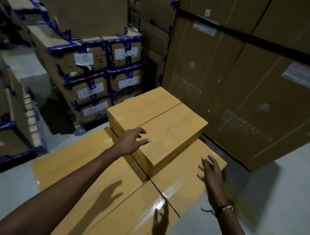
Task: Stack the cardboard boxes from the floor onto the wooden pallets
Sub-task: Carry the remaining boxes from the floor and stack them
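Note:
A tan taped cardboard box sits on top of a lower layer of similar tan boxes in the middle of the head view. My left hand hovers at the top box's near left edge with fingers spread and holds nothing. Out to the right, my right hand is spread open above a lower box, apart from the top box. Both hands cast shadows on the lower layer. No wooden pallet shows under the boxes.
Stacked brown boxes with blue tape stand behind at left. Tall large cartons with a black strap rise at right. Grey floor lies at right and near left. More blue-taped boxes line the left edge.

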A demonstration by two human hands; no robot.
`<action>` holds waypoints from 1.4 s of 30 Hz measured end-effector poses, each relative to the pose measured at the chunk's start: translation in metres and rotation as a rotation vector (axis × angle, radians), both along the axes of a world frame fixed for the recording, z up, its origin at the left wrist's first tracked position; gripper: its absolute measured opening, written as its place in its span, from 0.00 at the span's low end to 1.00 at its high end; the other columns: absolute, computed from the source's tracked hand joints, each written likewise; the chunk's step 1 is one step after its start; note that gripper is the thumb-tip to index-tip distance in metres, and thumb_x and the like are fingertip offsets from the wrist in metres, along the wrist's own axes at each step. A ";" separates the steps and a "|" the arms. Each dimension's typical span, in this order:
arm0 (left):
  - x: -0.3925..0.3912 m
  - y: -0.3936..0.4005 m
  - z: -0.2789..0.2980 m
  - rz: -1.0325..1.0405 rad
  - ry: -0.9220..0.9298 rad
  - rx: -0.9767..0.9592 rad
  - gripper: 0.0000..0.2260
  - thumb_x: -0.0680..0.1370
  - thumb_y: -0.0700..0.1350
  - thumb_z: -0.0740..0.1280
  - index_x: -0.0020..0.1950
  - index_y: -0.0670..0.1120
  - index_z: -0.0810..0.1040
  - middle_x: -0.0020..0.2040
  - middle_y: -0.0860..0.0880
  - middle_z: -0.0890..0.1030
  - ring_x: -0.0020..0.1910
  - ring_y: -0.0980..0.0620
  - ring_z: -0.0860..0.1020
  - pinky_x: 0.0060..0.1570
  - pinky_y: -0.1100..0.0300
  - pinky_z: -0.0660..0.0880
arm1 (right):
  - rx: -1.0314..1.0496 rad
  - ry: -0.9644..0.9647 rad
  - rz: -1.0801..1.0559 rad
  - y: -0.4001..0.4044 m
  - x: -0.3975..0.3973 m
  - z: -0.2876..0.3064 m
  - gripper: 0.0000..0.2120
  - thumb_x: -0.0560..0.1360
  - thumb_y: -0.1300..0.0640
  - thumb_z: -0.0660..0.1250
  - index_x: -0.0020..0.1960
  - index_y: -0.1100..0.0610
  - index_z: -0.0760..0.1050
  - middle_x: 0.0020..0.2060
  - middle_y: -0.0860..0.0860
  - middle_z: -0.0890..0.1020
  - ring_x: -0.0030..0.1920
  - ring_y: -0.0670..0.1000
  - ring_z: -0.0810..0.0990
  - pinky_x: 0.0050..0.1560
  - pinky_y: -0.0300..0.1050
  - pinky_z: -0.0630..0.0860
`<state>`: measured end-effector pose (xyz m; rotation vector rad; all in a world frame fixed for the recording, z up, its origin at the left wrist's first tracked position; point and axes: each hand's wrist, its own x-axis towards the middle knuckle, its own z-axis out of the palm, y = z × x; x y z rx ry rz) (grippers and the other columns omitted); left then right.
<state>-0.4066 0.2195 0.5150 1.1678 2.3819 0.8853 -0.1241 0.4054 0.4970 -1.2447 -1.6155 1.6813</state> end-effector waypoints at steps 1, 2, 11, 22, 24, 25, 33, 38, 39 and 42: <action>0.014 -0.011 0.008 -0.004 -0.003 0.017 0.26 0.80 0.61 0.69 0.71 0.46 0.75 0.69 0.48 0.79 0.62 0.53 0.79 0.55 0.55 0.76 | -0.005 0.004 0.003 -0.013 0.015 0.006 0.26 0.82 0.43 0.65 0.78 0.47 0.66 0.74 0.53 0.73 0.67 0.56 0.78 0.64 0.59 0.78; 0.030 -0.023 0.015 -0.011 -0.009 0.039 0.25 0.80 0.60 0.68 0.70 0.46 0.76 0.69 0.48 0.79 0.61 0.55 0.78 0.53 0.57 0.75 | -0.011 0.010 0.000 -0.028 0.031 0.011 0.26 0.82 0.44 0.65 0.78 0.47 0.66 0.73 0.53 0.74 0.66 0.55 0.78 0.64 0.58 0.78; 0.176 -0.159 0.032 -0.139 -0.141 0.253 0.17 0.81 0.63 0.67 0.62 0.54 0.79 0.60 0.58 0.82 0.58 0.62 0.79 0.59 0.53 0.78 | -0.022 0.102 -0.276 -0.210 0.206 0.027 0.26 0.82 0.47 0.68 0.77 0.50 0.69 0.67 0.50 0.79 0.60 0.52 0.84 0.59 0.56 0.81; 0.370 -0.234 0.057 -0.401 -0.407 0.311 0.16 0.81 0.63 0.66 0.60 0.54 0.81 0.57 0.56 0.84 0.57 0.57 0.83 0.50 0.49 0.83 | -0.062 0.150 -0.754 -0.379 0.435 0.041 0.20 0.83 0.49 0.67 0.73 0.51 0.72 0.65 0.51 0.81 0.56 0.53 0.86 0.49 0.49 0.81; 0.407 -0.239 0.054 -0.449 -0.432 0.301 0.18 0.80 0.65 0.65 0.61 0.54 0.81 0.58 0.55 0.84 0.56 0.57 0.83 0.52 0.49 0.82 | -0.060 0.125 -0.827 -0.402 0.475 0.041 0.19 0.82 0.48 0.67 0.72 0.50 0.73 0.61 0.49 0.83 0.55 0.53 0.86 0.50 0.52 0.82; 0.426 -0.242 0.051 -0.472 -0.449 0.288 0.17 0.81 0.64 0.65 0.61 0.53 0.81 0.58 0.54 0.84 0.56 0.57 0.84 0.53 0.49 0.81 | -0.063 0.115 -0.866 -0.412 0.495 0.040 0.19 0.82 0.47 0.68 0.72 0.49 0.74 0.58 0.48 0.85 0.54 0.53 0.86 0.52 0.55 0.83; 0.590 -0.226 0.024 -0.629 -0.594 0.170 0.13 0.84 0.54 0.64 0.62 0.48 0.81 0.59 0.52 0.84 0.55 0.54 0.84 0.47 0.55 0.80 | -0.087 0.128 -1.109 -0.474 0.654 0.024 0.20 0.82 0.47 0.66 0.72 0.51 0.74 0.62 0.49 0.83 0.54 0.51 0.87 0.55 0.53 0.82; 0.694 -0.204 0.015 -0.648 -0.635 0.133 0.11 0.84 0.55 0.64 0.60 0.51 0.81 0.58 0.54 0.85 0.54 0.55 0.84 0.48 0.55 0.80 | -0.114 0.122 -1.175 -0.490 0.750 0.017 0.15 0.84 0.50 0.64 0.69 0.50 0.75 0.61 0.50 0.83 0.54 0.52 0.87 0.55 0.53 0.82; 0.714 -0.198 0.013 -0.646 -0.649 0.124 0.11 0.84 0.55 0.64 0.60 0.51 0.81 0.58 0.54 0.85 0.54 0.55 0.84 0.48 0.55 0.80 | -0.114 0.113 -1.182 -0.492 0.768 0.015 0.15 0.84 0.50 0.64 0.70 0.50 0.75 0.62 0.50 0.83 0.54 0.52 0.87 0.56 0.53 0.82; 0.765 -0.185 0.009 -0.645 -0.673 0.112 0.10 0.85 0.54 0.65 0.59 0.51 0.81 0.57 0.55 0.85 0.54 0.55 0.85 0.48 0.53 0.81 | -0.107 0.097 -1.192 -0.495 0.812 0.011 0.17 0.84 0.49 0.64 0.71 0.51 0.74 0.61 0.49 0.83 0.54 0.51 0.87 0.57 0.54 0.81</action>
